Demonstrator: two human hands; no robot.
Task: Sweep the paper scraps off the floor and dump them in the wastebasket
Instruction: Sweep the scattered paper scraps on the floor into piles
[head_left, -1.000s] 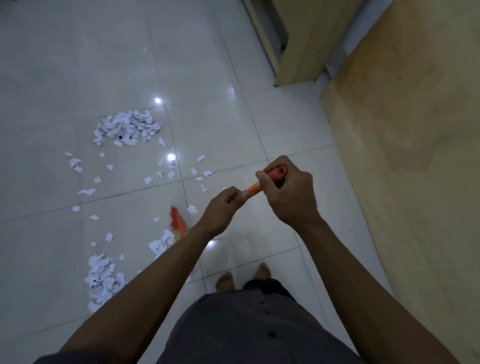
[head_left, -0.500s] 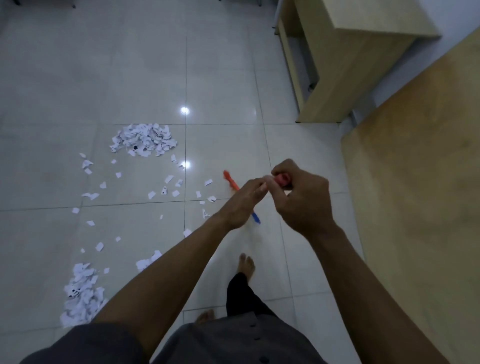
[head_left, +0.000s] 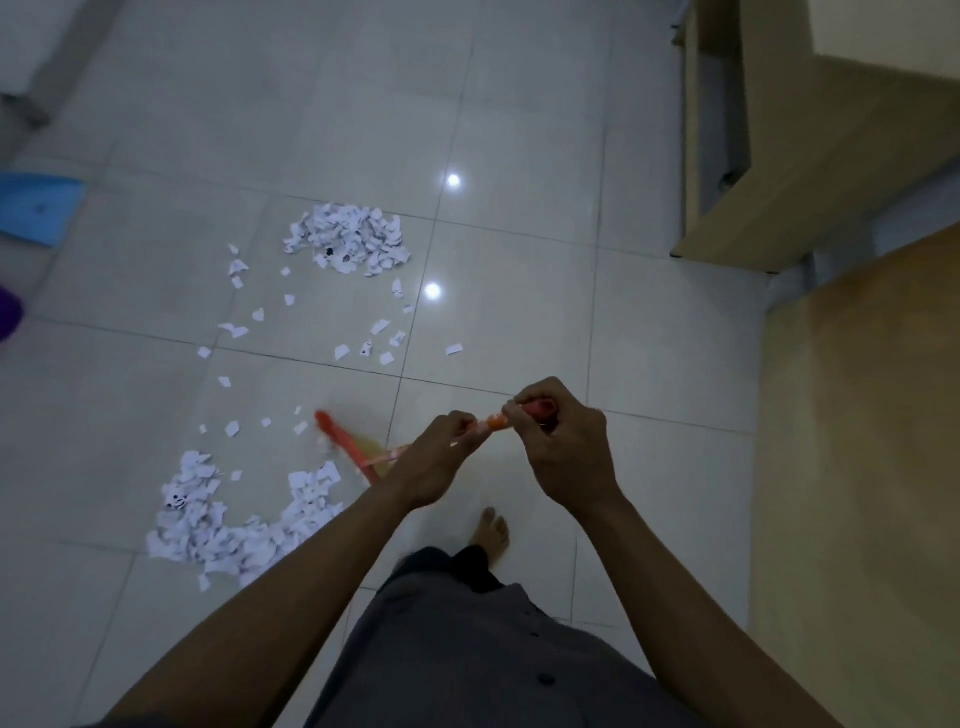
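A blue object (head_left: 39, 213), possibly a dustpan, lies far to the left of the orange broom head (head_left: 345, 447), which shows blurred against the tiled floor (head_left: 519, 130). The paper scraps sit in a near pile (head_left: 208, 519) just left of the head and nearer the person, and in a far pile (head_left: 348, 244) well beyond it, with loose scraps (head_left: 340, 352) strewn between. Right of the head, the left hand (head_left: 431, 462) curls its fingers round the broom handle (head_left: 491, 421), while the right hand (head_left: 563, 447) wraps the handle's top end. A wooden cabinet (head_left: 779, 156) stands far to the right. No wastebasket is in view. A brisk stroke could fling the light scraps wide of the near pile, and the bare foot (head_left: 491, 530) just right of the head could tread paper loose.
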